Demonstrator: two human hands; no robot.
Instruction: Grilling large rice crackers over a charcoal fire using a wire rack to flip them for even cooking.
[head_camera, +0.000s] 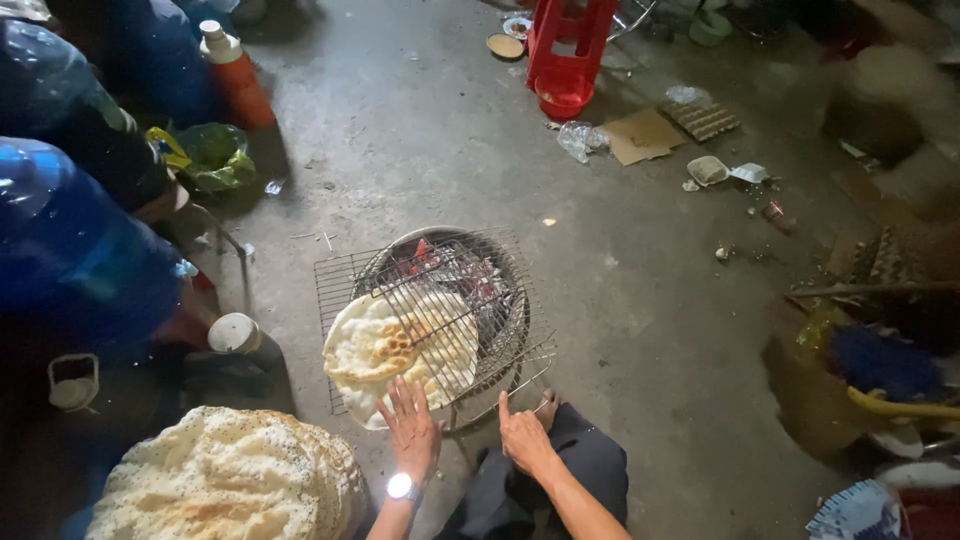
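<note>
Grey concrete floor (620, 300) spreads wide, with blue water jugs (70, 250) at far left. Near left, a tall stack of toasted crackers (230, 480) waits. At centre a wire grill rack (340, 290) sits over a round charcoal brazier (500, 300) with glowing coals. A pale rice cracker (390, 350) lies between the wire layers, blistering at its left. The left hand (412, 430) rests flat, grip open, at the cracker's near edge; the right hand (522, 435) pinches the rack's wire handle. Best, I judge, to keep fingers off hot wire and shift the cracker evenly.
</note>
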